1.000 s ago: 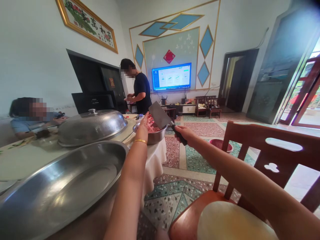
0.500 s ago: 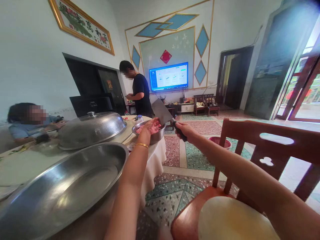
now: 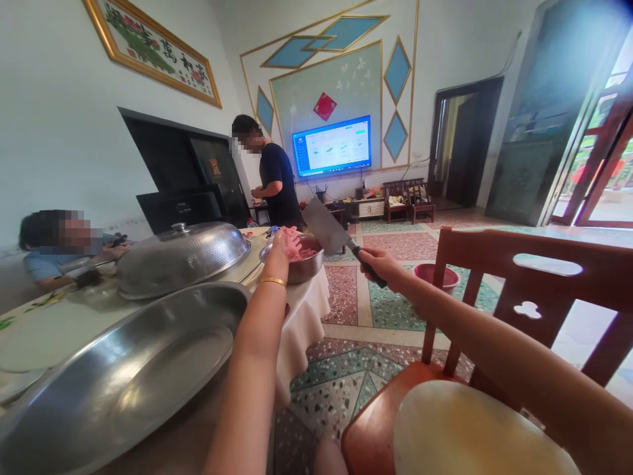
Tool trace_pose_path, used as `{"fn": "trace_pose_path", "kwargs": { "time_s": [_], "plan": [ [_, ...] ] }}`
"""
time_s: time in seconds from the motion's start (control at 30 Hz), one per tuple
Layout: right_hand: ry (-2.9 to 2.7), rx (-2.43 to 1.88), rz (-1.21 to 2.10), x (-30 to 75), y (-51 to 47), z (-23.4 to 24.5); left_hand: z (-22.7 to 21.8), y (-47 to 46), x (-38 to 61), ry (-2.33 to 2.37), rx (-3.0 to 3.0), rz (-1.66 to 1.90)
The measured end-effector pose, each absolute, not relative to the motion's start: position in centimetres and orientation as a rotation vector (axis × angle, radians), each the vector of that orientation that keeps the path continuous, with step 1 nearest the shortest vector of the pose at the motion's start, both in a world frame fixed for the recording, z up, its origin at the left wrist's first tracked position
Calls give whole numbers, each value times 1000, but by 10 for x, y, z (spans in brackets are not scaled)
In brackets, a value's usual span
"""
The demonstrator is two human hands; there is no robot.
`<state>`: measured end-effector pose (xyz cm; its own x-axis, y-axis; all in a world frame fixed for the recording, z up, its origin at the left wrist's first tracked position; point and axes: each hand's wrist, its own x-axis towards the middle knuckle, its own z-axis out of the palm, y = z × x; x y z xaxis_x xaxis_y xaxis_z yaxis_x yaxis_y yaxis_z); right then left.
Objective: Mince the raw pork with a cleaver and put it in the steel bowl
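My left hand [image 3: 288,245], with a gold bangle on the wrist, is raised over the near left rim of a round metal bowl [image 3: 307,269]. Its fingers look apart and bright pink; whether bits of meat cling to them is hard to make out. Reddish minced meat [image 3: 307,253] lies in the bowl. My right hand [image 3: 383,265] is closed around the black handle of a cleaver [image 3: 326,225]. The broad blade points up and left, beside the bowl's right side, apart from my left hand.
A large oval metal basin [image 3: 163,369] and a domed perforated lid [image 3: 182,260] stand on the cloth-covered table [image 3: 301,316]. At right is a wooden chair [image 3: 445,297] with a round pale board [image 3: 475,429] on its seat. A pink tub [image 3: 438,276] sits behind. Two people are across the table.
My left hand has drawn back left and slightly up, away from the blade. The cleaver has shifted a little right and down in my right hand. More meat shows in the bowl.
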<state>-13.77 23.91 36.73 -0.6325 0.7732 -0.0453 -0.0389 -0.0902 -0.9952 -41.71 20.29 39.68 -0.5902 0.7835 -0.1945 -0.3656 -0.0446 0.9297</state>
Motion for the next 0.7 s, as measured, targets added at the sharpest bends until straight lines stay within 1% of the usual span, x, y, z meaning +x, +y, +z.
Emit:
{"fn": "trace_pose_path", "kwargs": {
  "time_s": [0.17, 0.33, 0.53, 0.7],
  "plan": [
    [-1752, -664, 1769, -158, 238, 351, 391, 199, -408, 1234, 613, 1811],
    [-1798, -646, 1727, -176, 249, 339, 393, 198, -407, 1166, 566, 1934],
    [-1844, -687, 1622, -198, 265, 344, 394, 191, -423, 1056, 379, 1915],
    [-1840, -734, 1611, -212, 268, 355, 388, 190, -439, 1158, 387, 1853]
  ]
}}
